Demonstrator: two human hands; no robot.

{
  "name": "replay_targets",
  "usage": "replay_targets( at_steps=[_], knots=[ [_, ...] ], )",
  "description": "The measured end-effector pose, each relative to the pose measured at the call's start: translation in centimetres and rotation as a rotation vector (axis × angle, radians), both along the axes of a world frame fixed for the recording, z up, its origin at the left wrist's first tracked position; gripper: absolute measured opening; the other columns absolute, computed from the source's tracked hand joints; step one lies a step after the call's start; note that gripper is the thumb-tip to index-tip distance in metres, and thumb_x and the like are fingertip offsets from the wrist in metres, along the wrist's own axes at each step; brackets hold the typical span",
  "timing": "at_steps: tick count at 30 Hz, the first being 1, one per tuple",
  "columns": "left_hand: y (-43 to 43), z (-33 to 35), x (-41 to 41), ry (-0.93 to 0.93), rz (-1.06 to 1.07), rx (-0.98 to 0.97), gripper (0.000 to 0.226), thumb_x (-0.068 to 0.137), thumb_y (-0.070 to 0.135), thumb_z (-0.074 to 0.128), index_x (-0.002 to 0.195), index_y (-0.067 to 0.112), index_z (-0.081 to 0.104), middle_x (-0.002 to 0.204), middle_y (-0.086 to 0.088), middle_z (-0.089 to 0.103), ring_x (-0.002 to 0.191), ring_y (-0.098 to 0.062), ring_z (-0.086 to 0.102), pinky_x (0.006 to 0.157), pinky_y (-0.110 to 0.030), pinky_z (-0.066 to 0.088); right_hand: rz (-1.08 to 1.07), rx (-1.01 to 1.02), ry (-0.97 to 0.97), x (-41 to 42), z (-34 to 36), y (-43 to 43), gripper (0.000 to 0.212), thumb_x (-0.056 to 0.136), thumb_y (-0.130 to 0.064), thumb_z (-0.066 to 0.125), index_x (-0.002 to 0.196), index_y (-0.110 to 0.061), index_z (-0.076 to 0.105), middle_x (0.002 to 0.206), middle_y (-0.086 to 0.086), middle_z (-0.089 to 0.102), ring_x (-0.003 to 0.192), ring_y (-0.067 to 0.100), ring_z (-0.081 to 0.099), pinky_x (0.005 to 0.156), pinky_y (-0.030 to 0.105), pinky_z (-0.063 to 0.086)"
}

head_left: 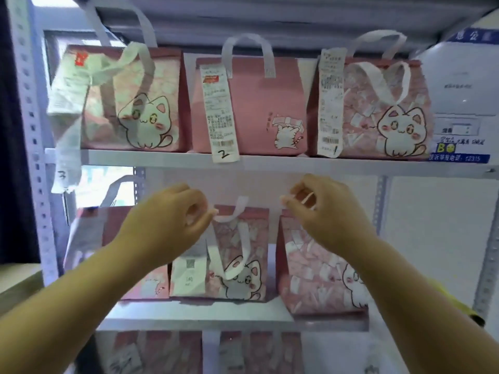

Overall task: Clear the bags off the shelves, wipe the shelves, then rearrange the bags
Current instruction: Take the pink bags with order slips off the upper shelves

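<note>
Pink cat-print bags with white strap handles fill a grey metal rack. On the middle shelf [189,314], my left hand [172,220] pinches the white handle of the centre bag [243,265], which carries a paper receipt. My right hand [324,211] pinches the white handle of the right bag [310,282], which stands at the shelf's front edge. A third bag [108,228] on this shelf is partly hidden behind my left forearm. The upper shelf [270,163] holds three bags: left [151,103], middle [256,109] and right [391,112], each with a long receipt.
More pink bags [162,352] show on the shelf below, cut off by the frame. Perforated grey uprights [29,130] frame the rack on both sides. A white wall with printed notices [461,103] lies behind on the right. Another shelf board [270,20] sits close above the top bags.
</note>
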State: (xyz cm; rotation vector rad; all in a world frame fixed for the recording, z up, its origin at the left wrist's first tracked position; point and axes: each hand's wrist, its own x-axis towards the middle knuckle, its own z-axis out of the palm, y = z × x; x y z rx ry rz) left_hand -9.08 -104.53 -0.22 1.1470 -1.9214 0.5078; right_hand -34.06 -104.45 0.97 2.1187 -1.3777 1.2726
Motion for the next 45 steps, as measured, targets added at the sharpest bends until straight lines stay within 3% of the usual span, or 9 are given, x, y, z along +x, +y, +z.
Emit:
replay_targets(
  at_steps=[4, 11, 21, 25, 28, 32, 34, 38, 45],
  knots=[
    [1.2, -3.4, 4.9, -0.017, 0.073, 0.115, 0.025, 0.086, 0.042, 0.052, 0.064, 0.032, 0.048, 0.064, 0.013, 0.046, 0.057, -0.004, 0.044, 0.049, -0.02, 0.03, 0.027, 0.164, 0.027, 4.1, -3.6, -0.4, 0.022, 0.088, -0.044, 0.055, 0.09, -0.023, 0.059, 0.078, -0.015, 0.055, 0.072, 0.006, 0.055, 0.068, 0.028, 0.052],
    [1.0, -9.8, 12.7, 0.064, 0.268, 0.327, 0.022, 0.087, 0.047, 0.051, 0.077, 0.028, 0.059, 0.072, 0.011, 0.053, 0.066, -0.005, 0.052, 0.056, -0.028, 0.044, 0.104, 0.37, 0.018, 10.6, -9.8, -3.2, 0.022, 0.087, -0.047, 0.056, 0.089, -0.025, 0.06, 0.083, -0.013, 0.06, 0.076, 0.007, 0.058, 0.07, 0.031, 0.051],
    [-3.9, -15.1, 19.4, 0.179, 0.456, 0.496, 0.017, 0.087, 0.046, 0.053, 0.084, 0.031, 0.06, 0.082, 0.012, 0.055, 0.075, -0.005, 0.055, 0.065, -0.027, 0.048, 0.194, 0.526, 0.005, 18.9, -15.1, -10.4, 0.029, 0.089, -0.042, 0.055, 0.112, -0.025, 0.058, 0.095, -0.014, 0.06, 0.083, 0.011, 0.057, 0.078, 0.033, 0.05],
    [-6.6, -15.8, 20.3, 0.225, 0.479, 0.493, 0.015, 0.087, 0.043, 0.056, 0.083, 0.029, 0.06, 0.084, 0.011, 0.054, 0.075, -0.004, 0.055, 0.065, -0.026, 0.045, 0.222, 0.417, 0.017, 20.5, -13.5, -13.7, 0.035, 0.091, -0.035, 0.056, 0.123, -0.022, 0.054, 0.119, -0.005, 0.058, 0.1, 0.016, 0.056, 0.084, 0.035, 0.049],
    [-8.5, -16.2, 20.7, 0.244, 0.483, 0.485, 0.016, 0.087, 0.04, 0.057, 0.095, 0.026, 0.061, 0.087, 0.01, 0.053, 0.075, -0.003, 0.054, 0.066, -0.026, 0.044, 0.259, 0.261, 0.058, 22.0, -11.2, -15.6, 0.038, 0.09, -0.026, 0.06, 0.126, -0.012, 0.055, 0.12, 0.005, 0.058, 0.11, 0.025, 0.053, 0.09, 0.036, 0.045],
    [-10.1, -16.4, 21.3, 0.238, 0.475, 0.472, 0.028, 0.088, 0.039, 0.056, 0.111, 0.023, 0.061, 0.098, 0.009, 0.055, 0.082, -0.008, 0.058, 0.073, -0.027, 0.048, 0.206, 0.083, 0.237, 24.7, -8.0, -17.1, 0.034, 0.088, -0.016, 0.063, 0.118, -0.002, 0.058, 0.106, 0.014, 0.059, 0.093, 0.037, 0.055, 0.067, 0.036, 0.042],
    [-10.7, -16.6, 21.8, 0.224, 0.462, 0.452, 0.032, 0.088, 0.04, 0.054, 0.115, 0.023, 0.06, 0.104, 0.009, 0.056, 0.085, -0.008, 0.059, 0.075, -0.027, 0.049, 0.149, 0.104, 0.33, 26.1, -6.5, -17.8, 0.034, 0.09, -0.011, 0.057, 0.122, -0.001, 0.054, 0.114, 0.015, 0.055, 0.104, 0.036, 0.052, 0.071, 0.037, 0.041],
    [-11.1, -17.2, 23.1, 0.192, 0.434, 0.417, 0.033, 0.089, 0.037, 0.054, 0.119, 0.022, 0.06, 0.114, 0.008, 0.058, 0.098, -0.011, 0.06, 0.077, -0.024, 0.047, 0.037, 0.241, 0.493, 28.0, -4.6, -19.9, 0.064, 0.083, -0.001, 0.052, 0.142, -0.004, 0.03, 0.145, 0.014, 0.033, 0.138, 0.031, 0.021, 0.108, 0.041, 0.029],
    [-10.7, -18.5, 25.7, -0.04, 0.343, 0.374, 0.026, 0.07, 0.018, 0.078, 0.094, 0.021, 0.07, 0.09, 0.007, 0.067, 0.077, -0.017, 0.067, 0.052, -0.025, 0.052, -0.068, 0.547, 0.522, 28.7, -3.6, -22.1, 0.056, 0.081, 0.008, 0.047, 0.134, -0.011, 0.043, 0.133, 0.01, 0.041, 0.128, 0.024, 0.036, 0.1, 0.03, 0.033]
  ],
)
